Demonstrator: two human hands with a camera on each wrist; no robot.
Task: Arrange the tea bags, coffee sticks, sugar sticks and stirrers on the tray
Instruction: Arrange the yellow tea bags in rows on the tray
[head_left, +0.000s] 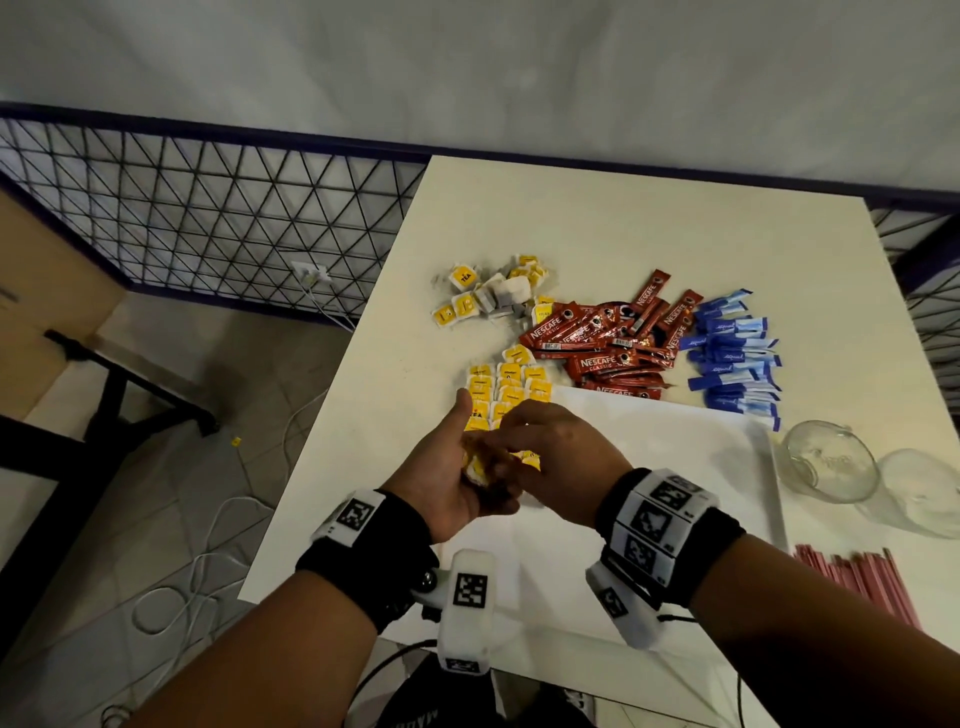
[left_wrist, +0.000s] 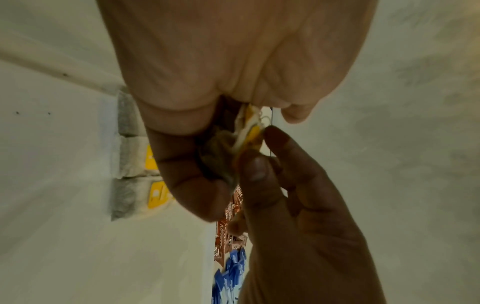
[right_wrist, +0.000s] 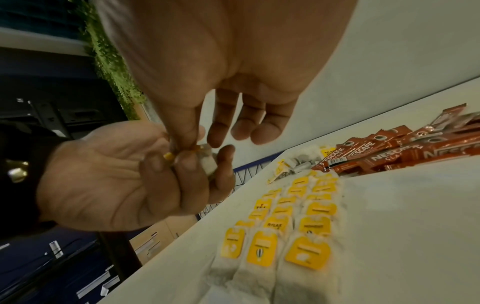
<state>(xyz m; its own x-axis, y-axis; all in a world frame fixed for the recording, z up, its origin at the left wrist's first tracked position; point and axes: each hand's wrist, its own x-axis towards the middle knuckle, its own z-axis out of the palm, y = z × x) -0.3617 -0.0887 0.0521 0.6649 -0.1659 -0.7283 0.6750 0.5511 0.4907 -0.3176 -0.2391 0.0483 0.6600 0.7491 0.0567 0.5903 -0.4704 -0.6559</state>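
Observation:
Palm up over the table's near left, my left hand (head_left: 457, 467) (left_wrist: 187, 164) (right_wrist: 124, 176) curls its fingers round a small bunch of tea bags (head_left: 475, 467) (left_wrist: 246, 131) (right_wrist: 207, 162). My right hand (head_left: 540, 447) (left_wrist: 275, 168) (right_wrist: 187, 144) reaches into that bunch, thumb and forefinger pinching a yellow tag while its other fingers hang loose. Just beyond the hands, yellow-tagged tea bags (head_left: 509, 384) (right_wrist: 293, 222) lie in neat rows by the left side of the white tray (head_left: 675, 467); whether they lie on it I cannot tell. Red coffee sticks (head_left: 608, 338), blue sugar sticks (head_left: 732, 358) and pink stirrers (head_left: 852, 571) lie on the table.
A loose heap of tea bags (head_left: 493, 296) sits farther back on the white table (head_left: 623, 218). Two glass jars (head_left: 826, 462) (head_left: 919, 493) lie right of the tray. A wire fence (head_left: 208, 208) and floor cables (head_left: 208, 571) are off the table's left edge.

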